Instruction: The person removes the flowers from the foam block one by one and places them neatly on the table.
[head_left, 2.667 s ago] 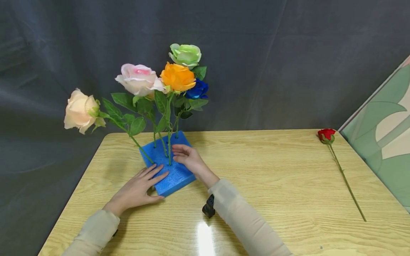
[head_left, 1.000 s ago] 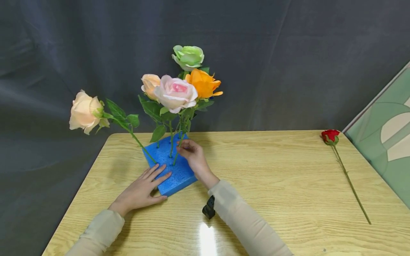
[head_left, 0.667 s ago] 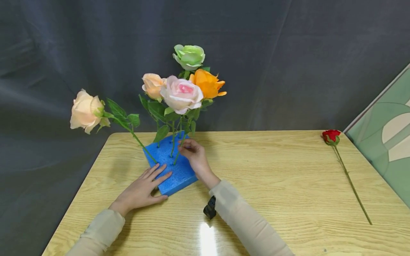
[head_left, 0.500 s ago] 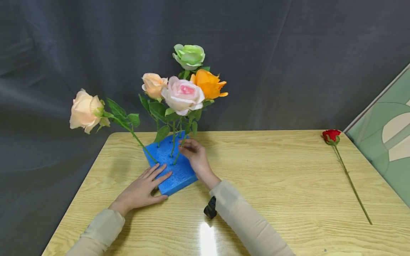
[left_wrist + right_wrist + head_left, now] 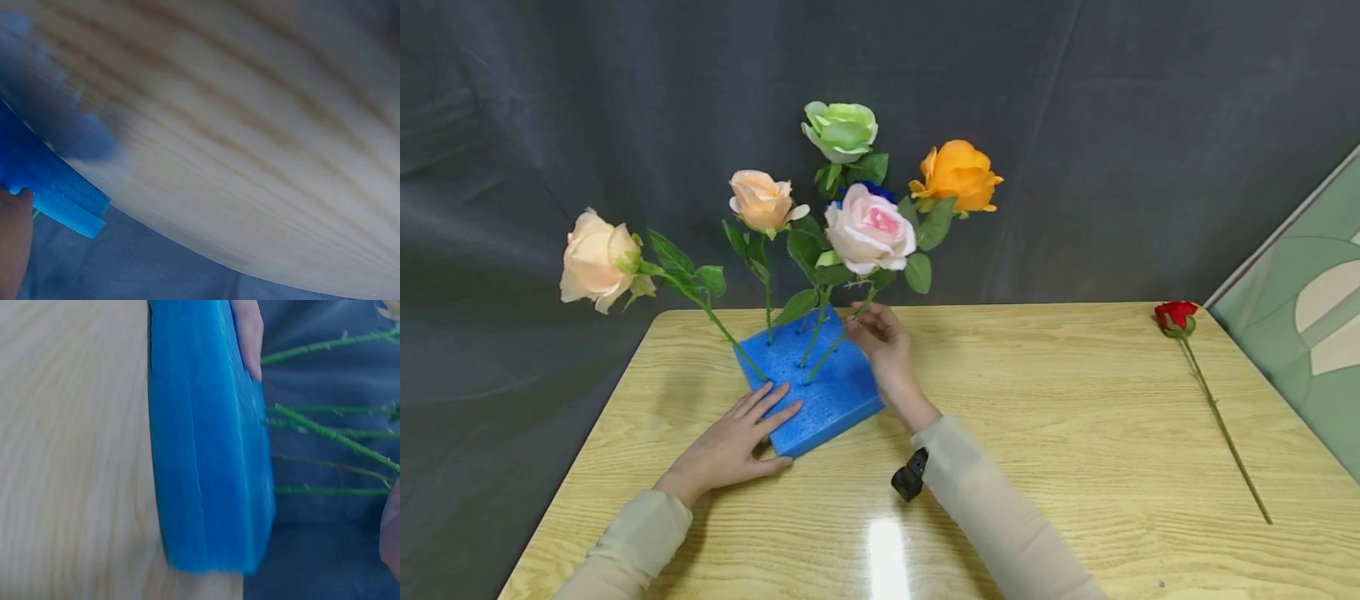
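In the head view my left hand (image 5: pixel 730 442) rests with spread, straight fingers on the front left of a blue foam block (image 5: pixel 827 417). My right hand (image 5: pixel 887 354) pinches the green stem of an orange rose (image 5: pixel 958 177), which leans to the right out of the block. A pink-white rose (image 5: pixel 868 229) stands beside it, partly covering a blue rose (image 5: pixel 880 191). Also stuck in the block are a green rose (image 5: pixel 841 132), a small peach rose (image 5: pixel 763 202) and a larger peach rose (image 5: pixel 601 260) tilted far left. The right wrist view shows the foam block (image 5: pixel 206 450) from its side.
A red rose (image 5: pixel 1175 319) lies on the right of the wooden table (image 5: pixel 1037 400). Dark cloth (image 5: pixel 1112 167) hangs behind the table, and a green patterned panel (image 5: pixel 1292 317) stands at the right edge.
My right hand has taken hold of the orange rose's stem and moved right, tilting the rose that way. The pink-white rose has shifted right too. My left hand stays on the block.
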Action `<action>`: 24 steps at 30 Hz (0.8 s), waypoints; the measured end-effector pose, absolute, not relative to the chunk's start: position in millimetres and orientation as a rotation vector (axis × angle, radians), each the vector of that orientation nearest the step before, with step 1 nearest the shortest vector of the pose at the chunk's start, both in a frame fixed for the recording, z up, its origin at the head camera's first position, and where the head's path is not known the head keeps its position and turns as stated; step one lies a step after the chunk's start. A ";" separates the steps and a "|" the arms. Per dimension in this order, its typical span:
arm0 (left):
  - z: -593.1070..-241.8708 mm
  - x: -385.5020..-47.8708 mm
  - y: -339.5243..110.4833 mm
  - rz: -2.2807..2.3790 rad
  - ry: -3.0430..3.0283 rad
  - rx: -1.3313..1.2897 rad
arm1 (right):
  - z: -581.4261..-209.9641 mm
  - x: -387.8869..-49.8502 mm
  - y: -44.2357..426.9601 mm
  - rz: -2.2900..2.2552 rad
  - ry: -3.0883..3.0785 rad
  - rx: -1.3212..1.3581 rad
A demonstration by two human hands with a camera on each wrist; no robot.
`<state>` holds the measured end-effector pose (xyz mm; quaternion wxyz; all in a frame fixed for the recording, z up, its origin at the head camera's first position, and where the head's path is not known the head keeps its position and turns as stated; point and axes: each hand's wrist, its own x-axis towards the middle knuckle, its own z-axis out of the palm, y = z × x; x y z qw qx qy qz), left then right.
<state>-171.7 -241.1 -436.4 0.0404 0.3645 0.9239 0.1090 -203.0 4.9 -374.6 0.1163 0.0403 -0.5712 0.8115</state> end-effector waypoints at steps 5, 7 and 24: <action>-436.4 -171.6 -242.1 0.330 2.826 1.112 | -367.5 -204.2 27.9 2.377 -1.661 0.136; -436.8 -171.8 -242.1 0.329 2.827 1.112 | -365.5 -203.5 37.7 2.386 -1.674 0.133; -437.7 -172.0 -242.2 0.325 2.832 1.102 | -368.9 -198.8 110.8 2.312 -1.839 0.096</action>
